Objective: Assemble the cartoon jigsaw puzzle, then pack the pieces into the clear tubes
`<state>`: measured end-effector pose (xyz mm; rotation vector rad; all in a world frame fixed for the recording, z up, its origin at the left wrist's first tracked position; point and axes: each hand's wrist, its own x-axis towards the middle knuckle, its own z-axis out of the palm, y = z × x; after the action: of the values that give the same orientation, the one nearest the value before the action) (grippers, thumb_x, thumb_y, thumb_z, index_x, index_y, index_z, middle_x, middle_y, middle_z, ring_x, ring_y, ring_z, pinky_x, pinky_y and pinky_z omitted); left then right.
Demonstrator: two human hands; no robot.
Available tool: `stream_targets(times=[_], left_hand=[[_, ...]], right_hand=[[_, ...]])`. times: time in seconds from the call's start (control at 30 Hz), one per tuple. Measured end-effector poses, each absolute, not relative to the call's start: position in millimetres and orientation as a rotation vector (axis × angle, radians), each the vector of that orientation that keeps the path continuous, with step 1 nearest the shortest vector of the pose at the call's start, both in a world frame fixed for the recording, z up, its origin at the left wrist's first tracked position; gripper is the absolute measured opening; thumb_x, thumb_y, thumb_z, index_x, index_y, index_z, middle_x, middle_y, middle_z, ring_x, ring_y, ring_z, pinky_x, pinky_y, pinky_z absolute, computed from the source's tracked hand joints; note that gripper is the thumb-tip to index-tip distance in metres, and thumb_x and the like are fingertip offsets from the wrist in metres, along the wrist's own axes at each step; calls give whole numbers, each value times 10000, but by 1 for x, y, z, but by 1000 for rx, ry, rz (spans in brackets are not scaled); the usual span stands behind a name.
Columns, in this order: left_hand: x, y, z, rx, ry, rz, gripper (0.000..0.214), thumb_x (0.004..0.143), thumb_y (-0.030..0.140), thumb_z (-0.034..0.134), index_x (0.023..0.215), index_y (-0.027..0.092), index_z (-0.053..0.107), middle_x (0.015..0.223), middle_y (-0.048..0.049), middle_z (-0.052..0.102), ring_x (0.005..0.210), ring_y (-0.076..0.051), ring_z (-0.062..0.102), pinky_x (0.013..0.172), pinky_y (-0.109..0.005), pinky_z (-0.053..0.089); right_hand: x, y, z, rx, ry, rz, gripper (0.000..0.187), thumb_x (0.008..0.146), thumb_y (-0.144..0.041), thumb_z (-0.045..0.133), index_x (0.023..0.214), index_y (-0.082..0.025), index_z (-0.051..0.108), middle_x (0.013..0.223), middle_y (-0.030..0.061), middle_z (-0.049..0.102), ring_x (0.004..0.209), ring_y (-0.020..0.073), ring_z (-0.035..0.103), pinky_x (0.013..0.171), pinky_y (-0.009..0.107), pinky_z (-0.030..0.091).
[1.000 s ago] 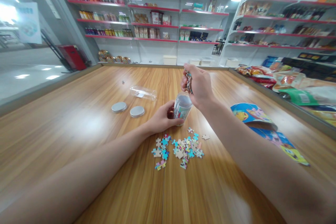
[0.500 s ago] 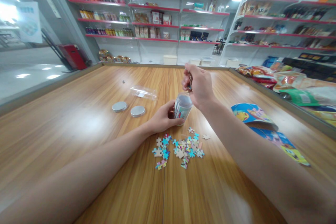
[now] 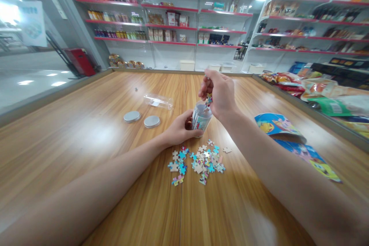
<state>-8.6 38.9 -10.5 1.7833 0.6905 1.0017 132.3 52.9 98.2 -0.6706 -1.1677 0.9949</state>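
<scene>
Steady that jar (image 3: 201,123) in wrapped left fingers (image 3: 187,115), trickling pieces (image 3: 209,99) from loosely curled right fingers (image 3: 203,89) straight in!

See on tbl (image 3: 144,209): jigsaw pcs (image 3: 205,157) before jar (image 3: 201,121); 2 lids (image 3: 132,116) L, 2nd jar (image 3: 158,101) behind; cartoon sheets (image 3: 269,123) R; shelving (image 3: 170,8) at back.

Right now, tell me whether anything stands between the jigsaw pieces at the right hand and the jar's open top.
Nothing visible does: the jigsaw pieces by the right hand are right at the open top of the uncapped jar, and the left hand grips its side, below the rim.
</scene>
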Motion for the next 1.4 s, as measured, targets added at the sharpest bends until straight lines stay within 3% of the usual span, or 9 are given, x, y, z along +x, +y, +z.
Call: stream_targets(times=[0.2,0.87,1.07,1.4], left_hand=[[-9,42,-14,1769,644,991,482,749,309,821,1137,174,570,984,-37,633,856,-170,603,801,-341,495],[-9,42,-14,1773,642,1008,478,743,294,823,1133,175,572,980,-38,625,850,-172,597,774,-331,492],[-9,42,-15,1759,620,1000,460,753,295,822,1117,176,566,967,-26,618,834,-157,590,784,-329,489],[-9,42,-13,1700,616,994,462,738,263,824,1113,167,571,945,-22,620,821,-154,599,755,-306,491]], right_hand=[[132,51,99,-665,-1176,1007,317,836,-424,639,647,-214,495,503,-70,471,394,72,432,379,227,278],[132,51,99,-676,-1168,990,238,792,-409,612,695,-212,521,516,-67,487,415,78,440,388,223,315],[134,53,97,-605,-1164,976,123,753,-309,560,689,-209,529,541,-58,498,450,90,496,408,221,345],[139,53,99,-693,-1224,893,120,757,-309,521,721,-202,562,588,-34,535,550,110,539,502,232,427]])
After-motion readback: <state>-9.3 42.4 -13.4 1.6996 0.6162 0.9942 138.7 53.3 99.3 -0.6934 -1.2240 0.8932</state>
